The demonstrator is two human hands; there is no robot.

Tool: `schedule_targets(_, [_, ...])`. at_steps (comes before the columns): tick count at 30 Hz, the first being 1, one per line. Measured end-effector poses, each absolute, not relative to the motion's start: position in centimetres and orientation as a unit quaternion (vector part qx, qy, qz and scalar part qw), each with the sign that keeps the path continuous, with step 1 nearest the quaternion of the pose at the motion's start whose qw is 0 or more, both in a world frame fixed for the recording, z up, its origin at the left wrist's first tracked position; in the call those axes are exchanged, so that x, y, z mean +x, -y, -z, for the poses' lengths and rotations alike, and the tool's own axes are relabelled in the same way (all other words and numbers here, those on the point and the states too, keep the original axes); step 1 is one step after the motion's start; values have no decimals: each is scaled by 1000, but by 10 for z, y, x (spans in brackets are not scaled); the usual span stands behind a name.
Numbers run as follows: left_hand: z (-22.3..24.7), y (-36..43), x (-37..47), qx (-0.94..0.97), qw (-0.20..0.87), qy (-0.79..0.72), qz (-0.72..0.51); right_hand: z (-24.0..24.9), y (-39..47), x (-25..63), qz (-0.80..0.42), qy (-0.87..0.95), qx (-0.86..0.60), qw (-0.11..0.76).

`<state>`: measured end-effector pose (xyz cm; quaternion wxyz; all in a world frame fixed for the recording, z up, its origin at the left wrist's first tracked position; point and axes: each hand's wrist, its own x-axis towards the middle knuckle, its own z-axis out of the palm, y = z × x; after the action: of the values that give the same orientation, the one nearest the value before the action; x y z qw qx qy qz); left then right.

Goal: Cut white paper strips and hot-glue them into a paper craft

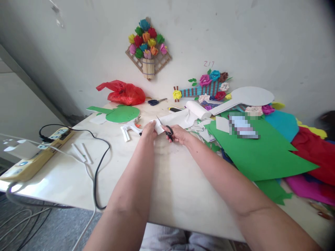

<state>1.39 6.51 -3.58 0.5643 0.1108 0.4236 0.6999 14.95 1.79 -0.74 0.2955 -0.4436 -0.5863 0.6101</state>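
Note:
My left hand (149, 129) is closed on the end of a strip of white paper (158, 127) at the middle of the table. In my right hand (178, 134) is a pair of scissors (169, 131) with black handles, its blades pointing up and left beside that strip. Behind my hands a loose white sheet runs to a white roll (198, 109). Just left of my left hand lies a white glue gun (130, 130). Whether the blades touch the paper is hard to make out.
At left, a yellow power strip (56, 141) has cords trailing over the table (125, 177); glue sticks (82, 153) lie near it. A green guitar-shaped cutout (123, 114), red bag (125, 92) and blue-handled scissors (156, 101) sit behind. Green sheets (259, 150) and a phone (244, 126) are at right.

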Motion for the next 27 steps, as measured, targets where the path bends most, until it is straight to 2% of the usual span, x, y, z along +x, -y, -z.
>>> schedule_targets(7, [37,-66,15,129,572,-405,-701,8,-26,146,-629,567,-454,278])
schedule_targets(27, [25,-57,16,103,562,-424,-702,16,-19,141,-604,554,-462,340])
